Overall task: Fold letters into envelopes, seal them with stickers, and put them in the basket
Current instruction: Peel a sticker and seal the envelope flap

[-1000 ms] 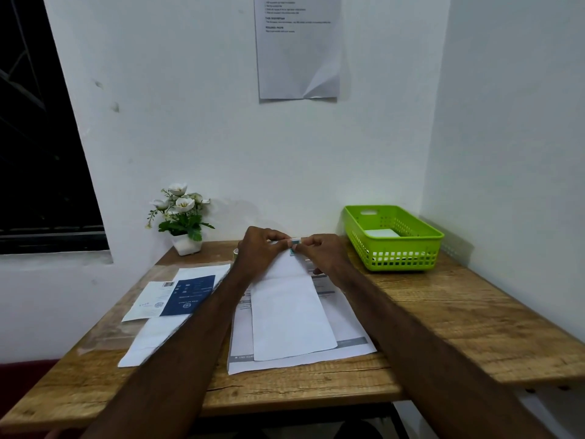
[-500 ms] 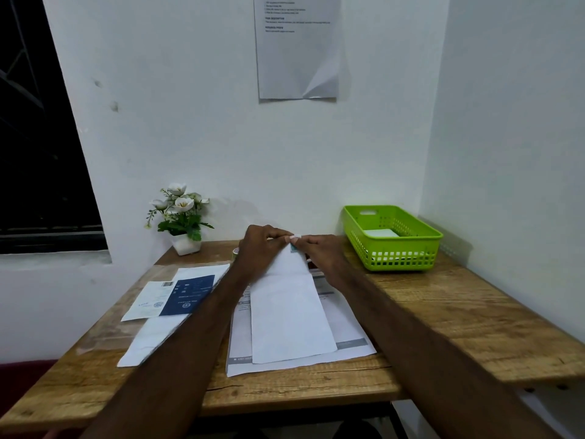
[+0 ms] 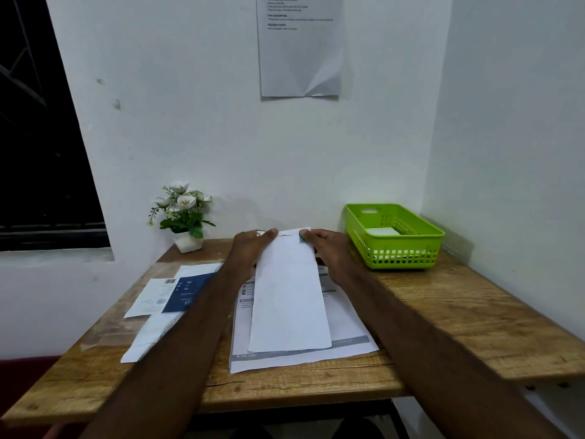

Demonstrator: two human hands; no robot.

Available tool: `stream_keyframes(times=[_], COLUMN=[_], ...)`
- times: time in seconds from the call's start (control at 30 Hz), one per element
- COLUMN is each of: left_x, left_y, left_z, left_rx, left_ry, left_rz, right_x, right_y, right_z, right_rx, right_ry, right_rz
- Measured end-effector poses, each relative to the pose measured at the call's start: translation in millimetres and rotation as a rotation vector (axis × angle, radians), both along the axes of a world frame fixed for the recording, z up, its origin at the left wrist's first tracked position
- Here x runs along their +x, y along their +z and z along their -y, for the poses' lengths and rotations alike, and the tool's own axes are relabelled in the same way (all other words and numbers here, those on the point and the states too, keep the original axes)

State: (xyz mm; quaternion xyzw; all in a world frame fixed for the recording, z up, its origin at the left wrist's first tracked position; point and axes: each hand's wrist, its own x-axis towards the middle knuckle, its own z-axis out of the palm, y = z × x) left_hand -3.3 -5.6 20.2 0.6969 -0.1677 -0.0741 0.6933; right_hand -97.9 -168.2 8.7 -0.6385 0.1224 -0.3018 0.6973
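A long white envelope [image 3: 289, 299] lies lengthwise in the middle of the wooden table [image 3: 443, 312], on top of printed letter sheets [image 3: 345, 315]. My left hand [image 3: 250, 251] holds its far left corner, thumb on the flap. My right hand [image 3: 326, 248] pinches the far right corner, where a small teal sticker [image 3: 302, 238] shows at the thumb. The far end of the envelope is lifted slightly. The green basket [image 3: 408, 248] stands at the back right with a white envelope [image 3: 381, 231] inside.
More papers and a dark blue leaflet [image 3: 186, 293] lie left of my left arm. A small pot of white flowers [image 3: 183, 217] stands at the back left by the wall. A printed sheet [image 3: 300, 45] hangs on the wall above.
Both hands have spread apart from the middle of the flap to its two corners. The envelope's far end has risen a little.
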Motion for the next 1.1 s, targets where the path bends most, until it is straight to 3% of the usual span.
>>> stream_keyframes(times=[0.4, 0.63, 1.1], left_x=[-18.1, -23.2, -21.9], left_y=[7.0, 13.7, 15.0], left_z=[3.9, 0.6, -1.3], left_rx=[-0.104, -0.168, -0.079], left_ry=[0.021, 0.014, 0.085], left_rz=[0.001, -0.035, -0.009], right_x=[-1.8, -11.0, -8.2], right_y=[7.1, 7.7, 8.3], right_z=[-1.7, 0.0, 2.1], right_rx=[-0.024, -0.036, -0.021], right_ry=[0.014, 0.177, 0.213], right_rz=[-0.016, -0.072, -0.131])
